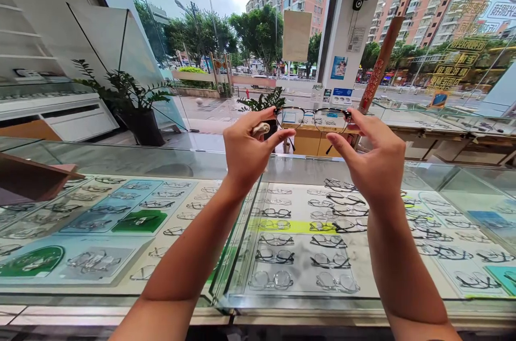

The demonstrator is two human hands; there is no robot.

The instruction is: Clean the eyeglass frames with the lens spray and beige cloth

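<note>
Held up above the glass counter is a pair of eyeglasses [310,111] with a dark thin frame and clear lenses. My left hand [252,144] pinches its left end between thumb and fingers, and a crumpled pale cloth [261,129] is tucked in the same hand. At the other end, my right hand [374,155] grips the frame's right corner near the hinge. The temples hang down and away behind the lenses, partly hidden.
Under my arms stands a glass display case [282,166] with several rows of eyeglasses [276,256] inside. A brown box-like object [32,177] sits on the case at left. Beyond are a potted plant [139,109], glass doors and another counter [435,128].
</note>
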